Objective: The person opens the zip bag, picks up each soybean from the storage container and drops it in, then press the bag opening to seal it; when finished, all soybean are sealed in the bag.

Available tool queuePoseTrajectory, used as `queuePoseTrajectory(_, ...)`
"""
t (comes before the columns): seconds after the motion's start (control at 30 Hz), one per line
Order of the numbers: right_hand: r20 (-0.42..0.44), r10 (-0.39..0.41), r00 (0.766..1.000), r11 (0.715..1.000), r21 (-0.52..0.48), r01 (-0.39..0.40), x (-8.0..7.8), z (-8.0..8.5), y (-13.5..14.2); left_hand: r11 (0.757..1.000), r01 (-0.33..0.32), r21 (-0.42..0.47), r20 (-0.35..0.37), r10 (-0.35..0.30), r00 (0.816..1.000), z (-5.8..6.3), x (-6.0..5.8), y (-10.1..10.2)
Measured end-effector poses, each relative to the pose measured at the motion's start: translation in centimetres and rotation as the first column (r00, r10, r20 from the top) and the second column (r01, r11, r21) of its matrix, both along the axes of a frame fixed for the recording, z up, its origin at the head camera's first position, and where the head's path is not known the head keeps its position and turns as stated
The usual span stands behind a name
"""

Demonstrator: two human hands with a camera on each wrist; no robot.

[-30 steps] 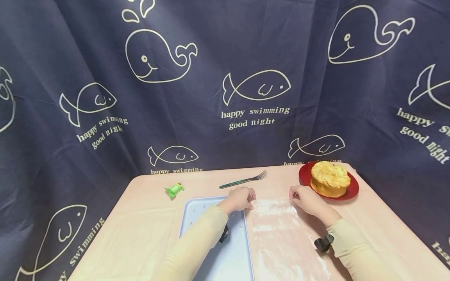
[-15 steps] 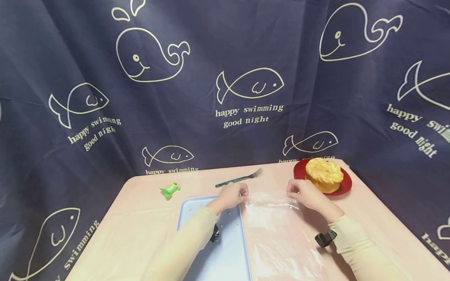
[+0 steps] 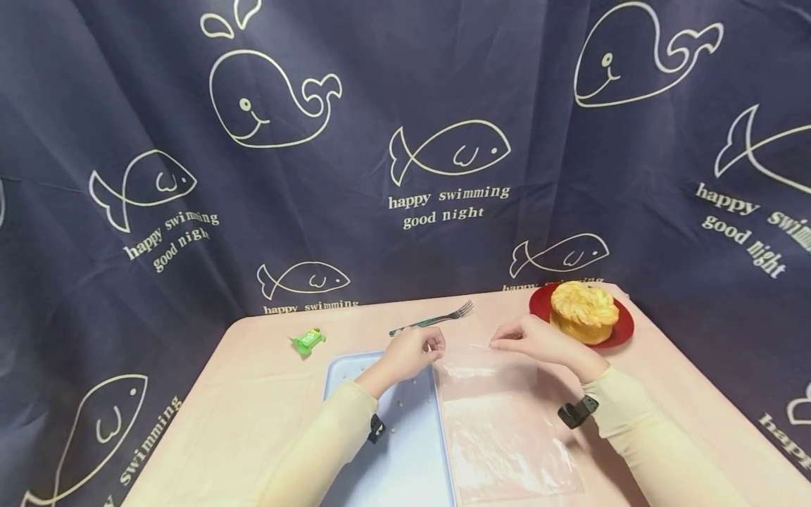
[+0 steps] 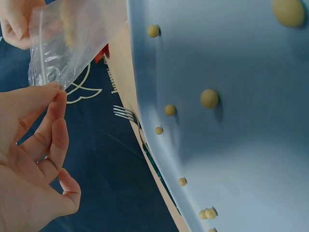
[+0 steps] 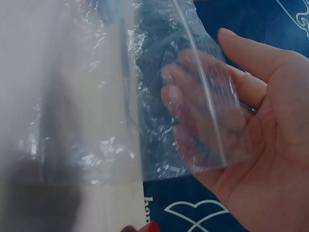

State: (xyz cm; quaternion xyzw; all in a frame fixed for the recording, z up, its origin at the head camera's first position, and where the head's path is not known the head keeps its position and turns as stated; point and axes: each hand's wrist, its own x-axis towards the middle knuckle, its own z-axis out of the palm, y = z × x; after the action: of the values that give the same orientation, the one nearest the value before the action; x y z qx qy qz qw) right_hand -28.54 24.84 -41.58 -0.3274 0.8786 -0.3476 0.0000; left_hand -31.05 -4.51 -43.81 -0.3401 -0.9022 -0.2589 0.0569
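A clear zip-lock bag point(image 3: 500, 443) hangs down over the pink table, its zip line point(image 5: 207, 92) near the top edge. At one top corner, my left hand point(image 3: 408, 348) pinches the plastic between thumb and index finger, the other fingers loosely bent, as the left wrist view shows. My right hand point(image 3: 538, 341) is at the bag's top edge on the other side. In the right wrist view its fingers point(image 5: 186, 104) show through the film from behind, while the thumb point(image 5: 246, 50) stands apart from them.
Under my left forearm lies a light blue tray point(image 3: 405, 465) with several small tan balls point(image 4: 209, 98). Behind it are a fork point(image 3: 431, 322) and a green wrapped candy point(image 3: 308, 341). A red plate point(image 3: 624, 331) bearing a golden bread point(image 3: 584, 313) stands at the back right.
My right hand has moved left along the bag's top edge, and its fingers have straightened from a pinch. The left hand keeps its corner. The head view has shifted slightly.
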Motion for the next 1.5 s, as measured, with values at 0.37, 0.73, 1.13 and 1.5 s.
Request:
queuePoseTrajectory(0.37, 0.063, -0.006, 0.998, 0.999, -0.035, 0.008, -0.2, 0.1, -0.9, 1.0, 0.02, 0.009, -0.01, -0.02, 1.0, -0.1, 0.1, 0.3)
queuePoseTrajectory(0.73, 0.054, -0.02, 0.998, 0.999, -0.028, 0.022, -0.5, 0.2, -1.6, 0.967, 0.182, 0.176, -0.059, -0.175, 0.983, 0.5, 0.4, 3.4)
queuePoseTrajectory(1.13, 0.068, -0.024, 0.997, 0.999, -0.023, 0.026, -0.3, 0.3, -1.9, 0.974, 0.123, 0.189, -0.029, -0.12, 0.992, 0.2, 0.2, 4.3)
queuePoseTrajectory(1.5, -0.002, -0.126, 0.992, 0.991, 0.035, 0.126, -0.5, 0.3, -2.2, 0.966, 0.155, 0.205, -0.052, -0.147, 0.988, 0.1, 0.7, 4.2)
